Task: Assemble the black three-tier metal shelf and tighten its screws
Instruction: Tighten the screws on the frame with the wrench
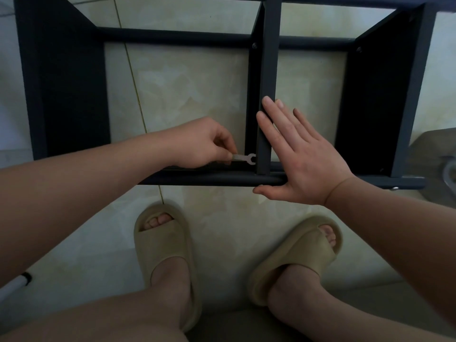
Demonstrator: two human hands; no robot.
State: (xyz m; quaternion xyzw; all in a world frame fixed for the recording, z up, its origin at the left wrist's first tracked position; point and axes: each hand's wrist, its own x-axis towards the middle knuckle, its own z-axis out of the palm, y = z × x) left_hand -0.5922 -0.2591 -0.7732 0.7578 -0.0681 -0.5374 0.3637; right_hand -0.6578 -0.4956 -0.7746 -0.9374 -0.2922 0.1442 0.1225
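While black shelf (69, 82) lay on its side on tiled floor (187, 90), left hand (204, 144) pinched small flat wrench (243, 157): grip closed on handle, thumb and fingertips curled. Wrench's open end sat at base of middle panel (270, 70), just above front rail (209, 180). Right hand (306, 159) lay flat, grip fully open, holding nothing; fingers rested against middle panel, thumb along rail's near side. Beige slippers (162, 243) stood near rail.

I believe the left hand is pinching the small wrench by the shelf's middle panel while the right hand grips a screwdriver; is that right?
Not quite. In the head view the right hand holds no screwdriver: it lies open, fingers straight, against the shelf's middle panel. The left hand does pinch the small wrench beside that panel.
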